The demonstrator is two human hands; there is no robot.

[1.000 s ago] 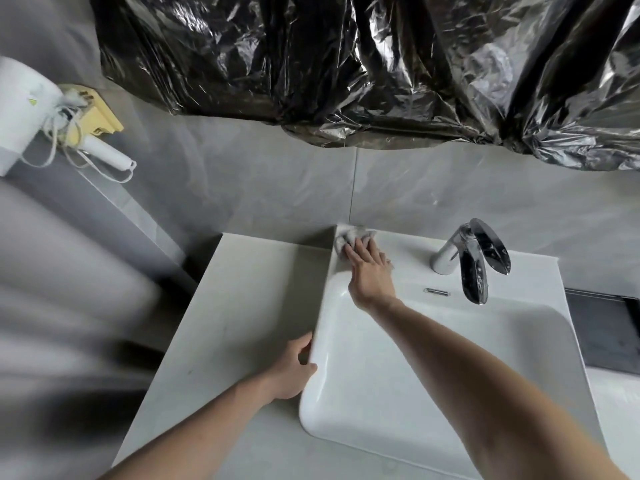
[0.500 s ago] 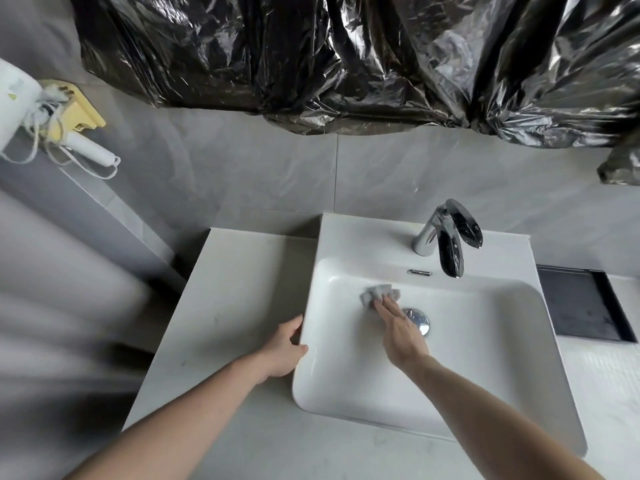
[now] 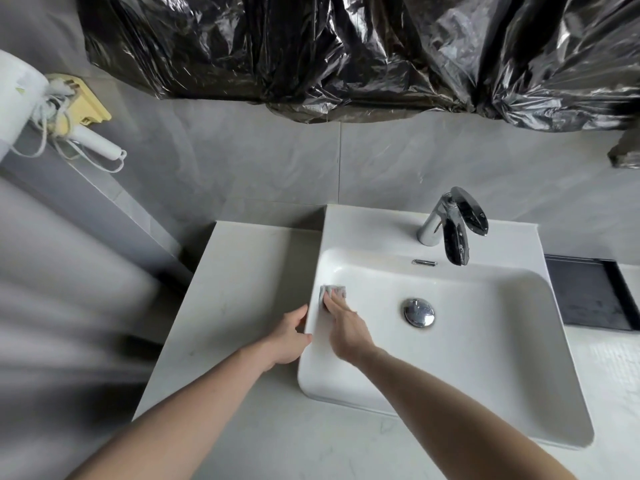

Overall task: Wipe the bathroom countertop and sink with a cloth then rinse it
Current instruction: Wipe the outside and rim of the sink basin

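Observation:
A white rectangular sink (image 3: 367,230) sits on a pale stone countertop (image 3: 242,278). With straight fingers, my right hand (image 3: 346,330) presses a small grey cloth (image 3: 333,292) against the left inner wall of the basin; the fingers cover the lower part of the cloth. My left hand (image 3: 289,337) rests on the countertop against the sink's outer left wall, thumb up near the rim. A chrome drain plug (image 3: 418,311) lies in the basin floor, right of the cloth. A chrome faucet (image 3: 450,226) stands on the back ledge.
A black tray (image 3: 585,296) lies on the counter right of the sink. Crumpled black plastic sheeting (image 3: 346,46) hangs on the wall above. A white hair dryer (image 3: 20,98) with its cord hangs at the upper left.
My right hand took the cloth from the sink's back-left ledge down into the basin near the drain, then left to the basin's left wall. My left hand stayed at the sink's side.

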